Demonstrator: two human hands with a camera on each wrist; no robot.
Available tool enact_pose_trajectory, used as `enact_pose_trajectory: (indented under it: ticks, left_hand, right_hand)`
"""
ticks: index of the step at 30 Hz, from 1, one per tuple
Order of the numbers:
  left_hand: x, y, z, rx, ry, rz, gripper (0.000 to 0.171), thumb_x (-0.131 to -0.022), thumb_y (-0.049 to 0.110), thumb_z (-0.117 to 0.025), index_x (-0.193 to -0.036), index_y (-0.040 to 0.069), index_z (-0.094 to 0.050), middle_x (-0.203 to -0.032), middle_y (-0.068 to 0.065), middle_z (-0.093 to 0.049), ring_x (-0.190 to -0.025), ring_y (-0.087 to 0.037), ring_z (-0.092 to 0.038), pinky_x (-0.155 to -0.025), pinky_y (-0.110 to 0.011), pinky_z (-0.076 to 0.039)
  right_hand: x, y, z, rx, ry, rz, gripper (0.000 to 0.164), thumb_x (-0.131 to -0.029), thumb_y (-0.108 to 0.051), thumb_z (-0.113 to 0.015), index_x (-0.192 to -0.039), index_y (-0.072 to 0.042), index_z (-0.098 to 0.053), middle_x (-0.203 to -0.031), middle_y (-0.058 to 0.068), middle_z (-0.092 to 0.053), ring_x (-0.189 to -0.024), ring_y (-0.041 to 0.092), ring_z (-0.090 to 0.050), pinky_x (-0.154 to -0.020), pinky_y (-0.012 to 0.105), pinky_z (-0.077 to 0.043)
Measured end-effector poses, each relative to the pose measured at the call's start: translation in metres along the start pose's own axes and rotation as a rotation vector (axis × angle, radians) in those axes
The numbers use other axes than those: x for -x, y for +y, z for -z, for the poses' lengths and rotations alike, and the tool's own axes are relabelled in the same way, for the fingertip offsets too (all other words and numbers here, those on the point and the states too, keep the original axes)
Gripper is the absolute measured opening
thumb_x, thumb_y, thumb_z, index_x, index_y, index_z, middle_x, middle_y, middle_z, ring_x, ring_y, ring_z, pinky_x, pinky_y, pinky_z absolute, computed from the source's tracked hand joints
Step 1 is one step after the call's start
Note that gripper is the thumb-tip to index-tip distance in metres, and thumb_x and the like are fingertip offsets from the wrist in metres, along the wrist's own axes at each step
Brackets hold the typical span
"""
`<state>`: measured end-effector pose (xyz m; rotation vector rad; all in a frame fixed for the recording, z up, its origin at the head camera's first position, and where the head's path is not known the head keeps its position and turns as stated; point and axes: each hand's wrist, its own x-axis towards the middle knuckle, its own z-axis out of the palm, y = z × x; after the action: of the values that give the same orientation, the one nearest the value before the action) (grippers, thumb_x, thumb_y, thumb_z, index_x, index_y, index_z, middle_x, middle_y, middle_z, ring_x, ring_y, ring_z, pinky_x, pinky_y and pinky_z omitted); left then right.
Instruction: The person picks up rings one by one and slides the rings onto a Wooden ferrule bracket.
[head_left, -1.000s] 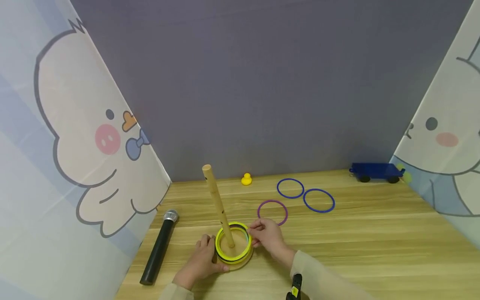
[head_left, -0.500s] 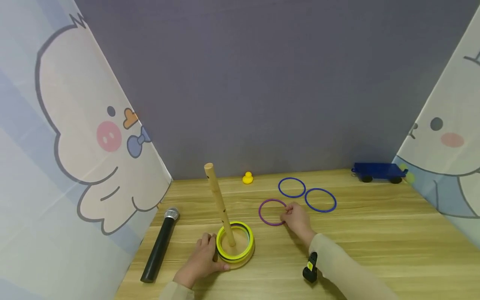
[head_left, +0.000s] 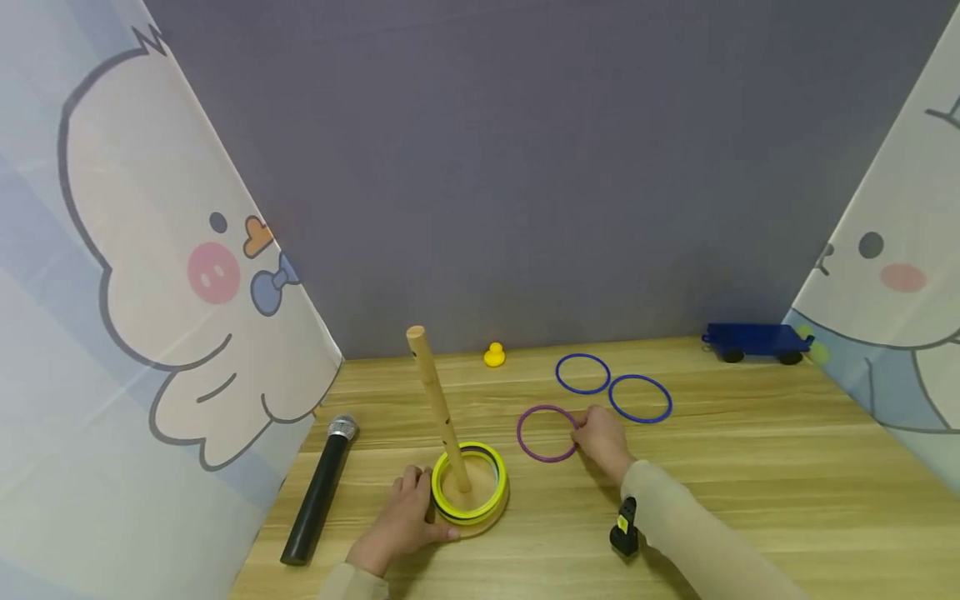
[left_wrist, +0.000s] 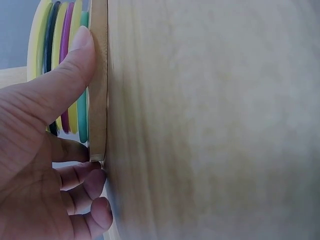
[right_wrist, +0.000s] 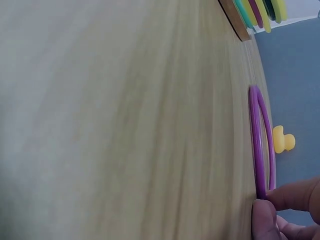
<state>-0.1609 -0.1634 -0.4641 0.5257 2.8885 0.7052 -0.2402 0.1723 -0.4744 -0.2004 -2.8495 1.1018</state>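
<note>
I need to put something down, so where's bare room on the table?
The widest patch lies between the right sleeve, the blue rings and the blue cart. A smaller one lies between the microphone and the wooden peg. It's crowded around the purple ring, right hand and blue rings.

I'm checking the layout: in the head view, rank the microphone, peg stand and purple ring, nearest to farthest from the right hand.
1. Purple ring: pinched by the right hand.
2. Peg stand: left, held by the left hand.
3. Microphone: farther left, beyond the stand.
</note>
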Motion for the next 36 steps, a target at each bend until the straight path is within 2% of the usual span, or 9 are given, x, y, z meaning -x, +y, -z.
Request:
enact_pose_trajectory:
  ticks: [4, 10, 12, 15, 18, 20, 24, 29, 36]
  left_hand:
    - [0.001, 0.000, 0.001, 0.003, 0.002, 0.002, 0.108, -0.065, 0.048, -0.086, -0.137, -0.017, -0.039, -0.118, -0.019, -0.041, -0.108, -0.036, -0.042, -0.092, -0.054, -0.042]
    - [0.002, 0.002, 0.003, 0.010, -0.003, 0.016, 0.107, -0.066, 0.047, -0.086, -0.137, -0.017, -0.039, -0.120, -0.019, -0.040, -0.109, -0.037, -0.042, -0.093, -0.054, -0.042]
    - [0.002, 0.002, 0.003, 0.012, -0.001, 0.015, 0.107, -0.066, 0.047, -0.086, -0.137, -0.017, -0.039, -0.119, -0.019, -0.041, -0.109, -0.037, -0.042, -0.093, -0.054, -0.041]
    - [0.004, 0.003, 0.004, 0.014, -0.002, 0.013, 0.106, -0.066, 0.046, -0.086, -0.137, -0.017, -0.039, -0.119, -0.019, -0.041, -0.108, -0.036, -0.042, -0.093, -0.054, -0.041]
    - [0.004, 0.002, 0.004, 0.015, -0.004, 0.013, 0.106, -0.066, 0.046, -0.086, -0.137, -0.016, -0.039, -0.120, -0.019, -0.040, -0.108, -0.036, -0.041, -0.093, -0.054, -0.041]
    - [0.005, 0.002, 0.003, 0.011, 0.001, 0.009, 0.107, -0.065, 0.047, -0.086, -0.137, -0.017, -0.039, -0.120, -0.020, -0.040, -0.108, -0.037, -0.042, -0.094, -0.054, -0.040]
    - [0.004, 0.000, 0.002, 0.007, 0.009, 0.002, 0.107, -0.065, 0.047, -0.086, -0.137, -0.016, -0.039, -0.120, -0.020, -0.041, -0.109, -0.038, -0.042, -0.094, -0.054, -0.041]
    - [0.004, 0.000, 0.001, 0.019, -0.005, 0.014, 0.107, -0.065, 0.047, -0.086, -0.138, -0.015, -0.039, -0.120, -0.019, -0.040, -0.109, -0.036, -0.042, -0.092, -0.053, -0.042]
    - [0.003, 0.001, 0.001, 0.014, -0.005, 0.011, 0.107, -0.065, 0.048, -0.086, -0.138, -0.015, -0.039, -0.119, -0.019, -0.041, -0.108, -0.036, -0.042, -0.092, -0.054, -0.042]
  right_hand:
    - [0.002, 0.001, 0.003, 0.015, -0.015, 0.012, 0.010, -0.073, -0.001, -0.071, -0.064, -0.005, -0.067, -0.057, -0.001, -0.060, -0.052, 0.015, -0.053, -0.051, 0.026, -0.042]
    - [0.008, 0.002, 0.008, -0.013, -0.041, 0.018, 0.006, -0.072, -0.002, -0.070, -0.067, -0.005, -0.068, -0.059, -0.002, -0.061, -0.051, 0.013, -0.054, -0.049, 0.025, -0.044]
    - [0.011, 0.003, 0.010, -0.072, -0.059, 0.005, 0.005, -0.075, -0.001, -0.070, -0.070, -0.002, -0.067, -0.061, 0.000, -0.062, -0.051, 0.012, -0.055, -0.049, 0.025, -0.045]
    - [0.016, 0.006, 0.012, -0.240, -0.105, -0.063, 0.001, -0.080, 0.003, -0.068, -0.080, 0.004, -0.067, -0.066, 0.006, -0.064, -0.051, 0.013, -0.058, -0.050, 0.027, -0.051]
    - [0.021, 0.008, 0.013, -0.417, -0.137, -0.138, 0.007, -0.083, 0.006, -0.066, -0.088, 0.009, -0.065, -0.070, 0.012, -0.064, -0.053, 0.015, -0.060, -0.052, 0.030, -0.055]
    - [0.026, 0.008, 0.015, -0.504, -0.147, -0.154, 0.011, -0.083, 0.007, -0.065, -0.093, 0.012, -0.064, -0.072, 0.015, -0.064, -0.054, 0.016, -0.060, -0.054, 0.032, -0.056]
    - [0.034, 0.006, 0.022, -0.591, -0.165, -0.128, 0.018, -0.085, 0.008, -0.064, -0.101, 0.016, -0.062, -0.076, 0.018, -0.064, -0.058, 0.016, -0.059, -0.057, 0.034, -0.057]
    - [0.043, -0.003, 0.035, -0.628, -0.202, -0.088, 0.025, -0.087, 0.005, -0.063, -0.109, 0.017, -0.060, -0.082, 0.019, -0.066, -0.063, 0.016, -0.061, -0.063, 0.038, -0.057]
    - [0.055, -0.021, 0.050, -0.656, -0.297, -0.014, 0.027, -0.090, -0.001, -0.065, -0.111, 0.015, -0.062, -0.080, 0.011, -0.066, -0.066, 0.017, -0.062, -0.068, 0.042, -0.057]
